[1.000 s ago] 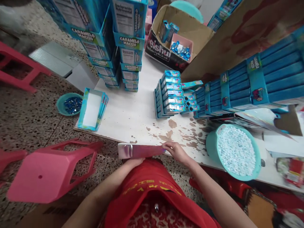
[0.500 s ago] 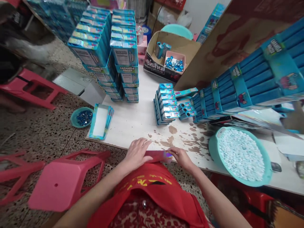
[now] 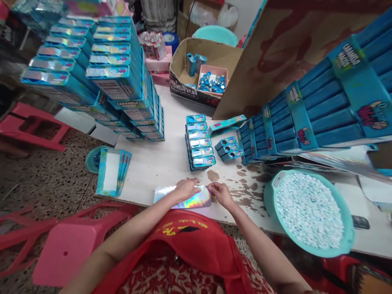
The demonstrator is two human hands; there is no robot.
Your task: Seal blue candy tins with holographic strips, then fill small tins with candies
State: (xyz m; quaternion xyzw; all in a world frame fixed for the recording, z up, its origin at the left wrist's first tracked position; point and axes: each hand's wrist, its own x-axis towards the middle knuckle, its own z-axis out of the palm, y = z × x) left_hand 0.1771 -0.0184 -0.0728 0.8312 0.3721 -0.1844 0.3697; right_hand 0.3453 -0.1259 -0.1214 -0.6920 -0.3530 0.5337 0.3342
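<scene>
A shiny silver rainbow-tinted strip (image 3: 196,199), perhaps foil or coated card, lies along the table's front edge before me. My left hand (image 3: 185,190) rests over its middle, fingers stretched out and lying flat. At the strip's right end, my right hand (image 3: 222,194) is closed in a pinch on the corner. Just beyond my hands stands a row of small blue boxes (image 3: 200,143) in a tray. Beside that row, several blue boxes with round holes (image 3: 229,149) lie together, with an empty-looking blue tray (image 3: 228,124) behind them.
Tall stacks of blue boxes (image 3: 113,77) stand at the left back, and a long stack (image 3: 306,106) leans in from the right. A turquoise tub of white pieces (image 3: 268,196) sits at right. Farther back is a cardboard box (image 3: 196,92). A pink stool (image 3: 65,249) stands at left.
The strip, earlier tilted at the table edge against the red apron, now lies on the tabletop. Both hands have moved forward over the table with it. The camera view has shifted.
</scene>
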